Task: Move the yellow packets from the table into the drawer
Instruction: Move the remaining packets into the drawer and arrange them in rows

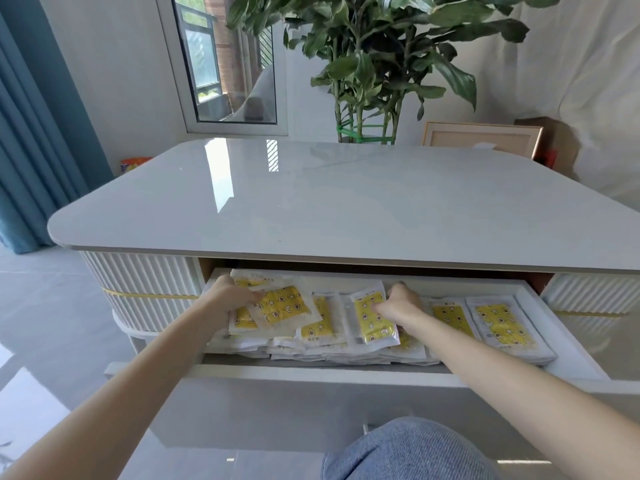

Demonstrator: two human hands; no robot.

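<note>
Right now both of your arms reach into the open drawer (346,372), which is pulled out from under the glossy tabletop (311,202). Your left grip (230,299) is closed on a slanted packet (284,304) at the drawer's left end. The fingers curl over its near-left corner, and it lies askew on top of the others, so you seem to be laying it down or turning it square. Your right grip (398,304) pinches the upper right edge of a middle packet (372,323). Its far end seems a little raised off the pile, probably so it can be slid flat beside its neighbours rather than dropped on them.

The yellow packets (498,320) fill the drawer from side to side in overlapping layers. Those at the right end lie neat and parallel, while those under your grips are jumbled. Every packet you can see lies in the drawer, so the moving looks as good as done and this step reads as tidying. That matters: the stack near the front wall rises close to the rim, and a raised corner could catch under the tabletop when you push the drawer in. Press the loose ones flat before you let go.

Behind the tabletop stand a leafy plant (381,46) and a picture frame (481,138); your knee (408,452) in blue denim shows below.
</note>
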